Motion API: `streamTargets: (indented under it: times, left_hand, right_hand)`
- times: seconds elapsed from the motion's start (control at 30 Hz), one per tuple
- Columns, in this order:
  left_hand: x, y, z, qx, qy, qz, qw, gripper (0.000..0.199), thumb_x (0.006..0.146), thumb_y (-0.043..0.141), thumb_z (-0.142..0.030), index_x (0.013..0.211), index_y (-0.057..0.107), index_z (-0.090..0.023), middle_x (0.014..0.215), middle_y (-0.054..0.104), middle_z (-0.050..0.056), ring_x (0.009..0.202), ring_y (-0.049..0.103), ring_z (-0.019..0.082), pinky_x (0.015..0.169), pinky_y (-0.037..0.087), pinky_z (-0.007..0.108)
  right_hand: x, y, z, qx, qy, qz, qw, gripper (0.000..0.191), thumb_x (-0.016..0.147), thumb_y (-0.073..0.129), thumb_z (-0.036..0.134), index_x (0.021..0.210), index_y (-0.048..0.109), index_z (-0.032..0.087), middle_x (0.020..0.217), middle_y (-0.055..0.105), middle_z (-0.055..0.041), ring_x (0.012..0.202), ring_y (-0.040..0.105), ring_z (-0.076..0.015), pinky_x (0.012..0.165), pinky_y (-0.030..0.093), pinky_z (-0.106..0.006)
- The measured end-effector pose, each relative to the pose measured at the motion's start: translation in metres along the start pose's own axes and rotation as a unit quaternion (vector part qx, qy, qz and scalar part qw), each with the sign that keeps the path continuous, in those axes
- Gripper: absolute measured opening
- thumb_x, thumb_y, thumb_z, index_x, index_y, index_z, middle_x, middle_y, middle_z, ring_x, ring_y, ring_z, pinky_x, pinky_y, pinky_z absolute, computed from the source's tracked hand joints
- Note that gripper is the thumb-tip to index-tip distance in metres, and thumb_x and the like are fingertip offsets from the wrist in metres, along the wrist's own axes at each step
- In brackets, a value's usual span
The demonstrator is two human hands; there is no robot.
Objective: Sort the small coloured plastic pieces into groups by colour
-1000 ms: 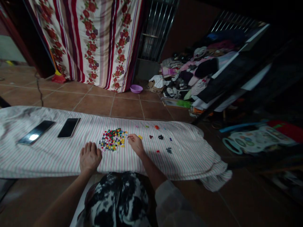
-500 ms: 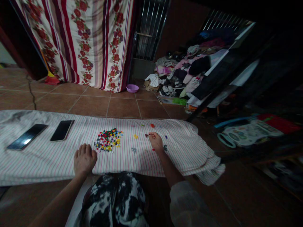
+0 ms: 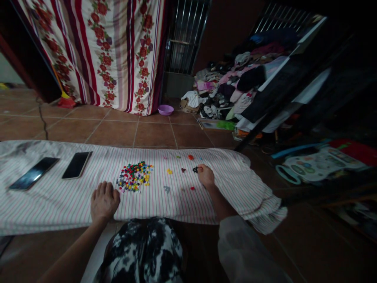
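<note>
My left hand (image 3: pixel 105 200) lies flat on the striped cloth (image 3: pixel 147 206), holding nothing, just left of a mixed pile of small coloured pieces (image 3: pixel 134 177). To the right of the pile are small colour groups: yellow pieces (image 3: pixel 169 171), grey pieces (image 3: pixel 167 189), dark red pieces (image 3: pixel 183 170), orange-red pieces (image 3: pixel 191 157) and a red piece (image 3: pixel 192 188). My right hand (image 3: pixel 206 175) is at the black pieces (image 3: pixel 195 169), thumb and finger pinched together. Whatever sits between those fingertips is too small to make out.
Two dark phones, one (image 3: pixel 34 173) farther left and another (image 3: pixel 77 165) nearer the pile, lie on the cloth. Beyond it on the tiled floor stand a purple basin (image 3: pixel 165 110) and a heap of clothes (image 3: pixel 232 84). A toy-like panel (image 3: pixel 319 165) is at the right.
My right hand has moved right from the dark red pieces to the black ones. My left hand stays in place on the cloth.
</note>
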State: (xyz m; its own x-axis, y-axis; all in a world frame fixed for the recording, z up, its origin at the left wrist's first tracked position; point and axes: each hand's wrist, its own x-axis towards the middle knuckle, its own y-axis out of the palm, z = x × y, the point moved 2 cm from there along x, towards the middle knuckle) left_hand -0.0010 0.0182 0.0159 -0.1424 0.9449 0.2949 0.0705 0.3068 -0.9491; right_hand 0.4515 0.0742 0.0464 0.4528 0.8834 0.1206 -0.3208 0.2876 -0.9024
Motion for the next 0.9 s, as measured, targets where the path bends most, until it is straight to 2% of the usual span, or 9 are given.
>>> streamTargets:
  times: [0.2,0.37,0.67,0.9]
  left_hand:
    - [0.001,-0.002,-0.001,0.006,0.002,0.006,1.000,0.050,0.093,0.032,-0.031,0.127,0.058,-0.005,0.138,0.057,0.022,0.134,0.048,0.033,0.112,0.036,0.049]
    - [0.001,-0.003,-0.001,0.010,0.000,0.009,1.000,0.050,0.093,0.032,-0.031,0.128,0.058,-0.005,0.139,0.057,0.021,0.134,0.048,0.033,0.113,0.036,0.048]
    - [0.000,-0.004,-0.002,-0.002,-0.001,0.000,1.000,0.050,0.094,0.030,-0.032,0.126,0.058,-0.006,0.137,0.058,0.022,0.134,0.047,0.033,0.112,0.035,0.048]
    - [0.001,-0.002,-0.001,-0.014,-0.007,0.011,1.000,0.050,0.093,0.032,-0.032,0.128,0.057,-0.007,0.138,0.056,0.022,0.135,0.046,0.032,0.113,0.034,0.048]
  right_hand:
    - [0.003,0.013,0.001,-0.054,-0.039,0.004,0.998,0.025,0.089,0.054,0.013,0.099,0.076,0.018,0.105,0.068,-0.0088,0.092,0.064,-0.0157,0.085,0.045,-0.023]
    - [0.005,0.021,-0.002,-0.063,-0.043,-0.003,0.997,0.026,0.088,0.054,0.011,0.097,0.077,0.018,0.102,0.067,-0.0094,0.092,0.064,-0.0165,0.085,0.045,-0.024]
    - [0.007,0.025,-0.010,-0.020,-0.055,-0.029,0.998,0.031,0.084,0.052,0.007,0.094,0.077,0.020,0.098,0.069,-0.0075,0.088,0.063,-0.0149,0.084,0.046,-0.023]
    - [0.005,0.019,-0.013,0.032,-0.053,-0.062,0.996,0.034,0.079,0.046,0.008,0.090,0.076,0.020,0.094,0.069,-0.0058,0.089,0.063,-0.0158,0.087,0.046,-0.024]
